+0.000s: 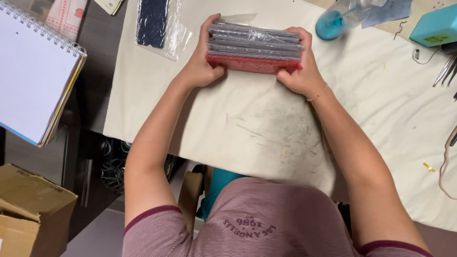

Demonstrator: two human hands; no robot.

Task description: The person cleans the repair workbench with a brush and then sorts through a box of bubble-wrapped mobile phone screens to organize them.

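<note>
A stack of flat plastic-wrapped cases [255, 47] stands on edge on the cream cloth-covered table [266, 123]; the nearest one is red, the others look grey under shiny wrap. My left hand [202, 59] grips the stack's left end, thumb near the red case. My right hand [301, 66] clasps the right end, a thin bracelet on that wrist. Both hands press the stack together between them.
A dark case in a clear bag [154, 24] lies at the back left. A spiral notebook [33, 71] sits left, a cardboard box [28, 209] below it. A blue-based spray bottle [340, 19], a teal box [435, 26] and tweezers-like tools [445, 71] lie right.
</note>
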